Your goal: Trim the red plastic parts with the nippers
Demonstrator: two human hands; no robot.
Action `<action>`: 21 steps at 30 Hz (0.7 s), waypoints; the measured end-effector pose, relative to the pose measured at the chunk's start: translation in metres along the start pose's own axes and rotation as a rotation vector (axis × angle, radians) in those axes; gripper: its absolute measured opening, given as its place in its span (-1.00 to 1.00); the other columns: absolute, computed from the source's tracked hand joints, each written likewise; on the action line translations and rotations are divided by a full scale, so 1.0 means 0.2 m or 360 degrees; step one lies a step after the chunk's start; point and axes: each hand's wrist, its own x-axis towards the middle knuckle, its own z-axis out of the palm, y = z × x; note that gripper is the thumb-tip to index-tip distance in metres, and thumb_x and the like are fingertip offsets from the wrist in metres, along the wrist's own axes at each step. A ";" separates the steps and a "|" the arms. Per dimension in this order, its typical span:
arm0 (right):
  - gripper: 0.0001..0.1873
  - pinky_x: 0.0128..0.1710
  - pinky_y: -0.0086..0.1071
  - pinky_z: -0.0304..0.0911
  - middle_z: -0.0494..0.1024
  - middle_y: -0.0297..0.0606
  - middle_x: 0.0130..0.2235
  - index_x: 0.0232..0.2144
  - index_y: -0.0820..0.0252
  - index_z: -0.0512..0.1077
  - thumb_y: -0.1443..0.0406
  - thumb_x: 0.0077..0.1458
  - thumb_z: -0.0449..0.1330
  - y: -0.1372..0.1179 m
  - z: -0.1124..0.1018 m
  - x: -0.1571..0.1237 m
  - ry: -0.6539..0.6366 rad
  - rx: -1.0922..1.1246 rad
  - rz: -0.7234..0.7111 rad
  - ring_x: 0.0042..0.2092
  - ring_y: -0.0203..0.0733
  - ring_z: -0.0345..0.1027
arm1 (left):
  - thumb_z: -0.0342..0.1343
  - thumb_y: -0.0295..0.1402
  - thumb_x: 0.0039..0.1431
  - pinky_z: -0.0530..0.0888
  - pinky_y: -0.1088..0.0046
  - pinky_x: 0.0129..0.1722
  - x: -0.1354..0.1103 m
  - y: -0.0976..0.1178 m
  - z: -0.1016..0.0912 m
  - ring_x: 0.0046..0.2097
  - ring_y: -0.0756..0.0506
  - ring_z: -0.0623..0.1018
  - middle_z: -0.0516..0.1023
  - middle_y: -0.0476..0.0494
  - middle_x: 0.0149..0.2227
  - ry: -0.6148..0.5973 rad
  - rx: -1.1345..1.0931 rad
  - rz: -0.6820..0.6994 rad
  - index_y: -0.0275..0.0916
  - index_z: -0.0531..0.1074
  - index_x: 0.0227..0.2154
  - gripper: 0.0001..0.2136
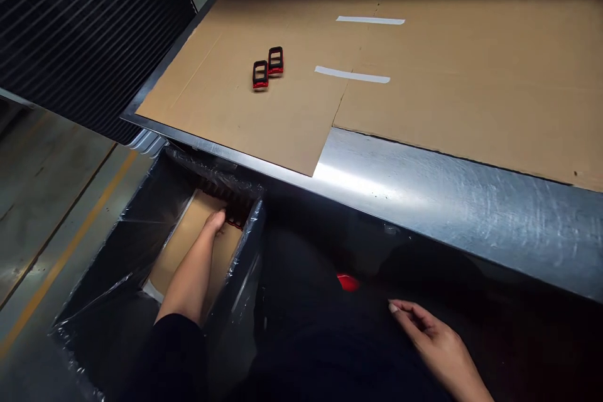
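Note:
My left hand reaches down into a plastic-lined box beside the table and touches a row of black and red parts packed at its far end. Its fingers are hidden among them. A cardboard sheet lies on the box's bottom. My right hand rests on my dark lap below the table edge, fingers loosely curled with nothing seen in them. Two black and red buckle-like pieces lie side by side on the cardboard-covered table top.
The metal table edge runs across in front of me. Two white tape strips mark the cardboard. A dark slatted panel stands at the upper left. A small red object shows under the table. Yellow lines cross the floor.

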 end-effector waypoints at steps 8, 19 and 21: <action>-0.52 -0.40 -0.33 0.38 0.66 -0.26 -0.37 -0.28 0.01 0.63 -0.14 0.01 0.16 0.01 0.00 -0.02 0.0001 0.0021 -0.0236 -0.35 -0.04 0.56 | 0.13 -0.25 0.34 0.59 0.29 -0.19 -0.42 -0.01 -0.21 -0.16 -0.09 0.58 0.53 -0.17 -0.07 0.0023 -0.0822 0.0145 -0.30 0.42 -0.01 -0.73; -0.57 -0.28 -0.34 0.42 0.62 -0.21 -0.27 -0.09 0.18 0.54 0.07 0.05 0.35 -0.38 0.02 -0.37 -0.0569 0.0806 -0.0792 -0.32 -0.20 0.47 | 0.35 -0.15 0.03 0.58 0.38 -0.26 -1.39 0.23 0.42 -0.35 -0.03 0.60 0.62 -0.07 -0.30 -0.0855 -0.1727 0.0707 -0.20 0.41 -0.20 -0.64; -0.62 -0.28 -0.35 0.40 0.60 -0.28 -0.32 -0.16 0.15 0.54 0.14 -0.03 0.42 -0.43 -0.02 -0.45 -0.0457 0.0839 -0.0890 -0.33 -0.22 0.45 | 0.36 -0.14 0.05 0.58 0.38 -0.27 -1.52 0.24 0.64 -0.33 -0.03 0.60 0.62 -0.08 -0.25 -0.1130 -0.1698 0.0635 -0.18 0.40 -0.20 -0.65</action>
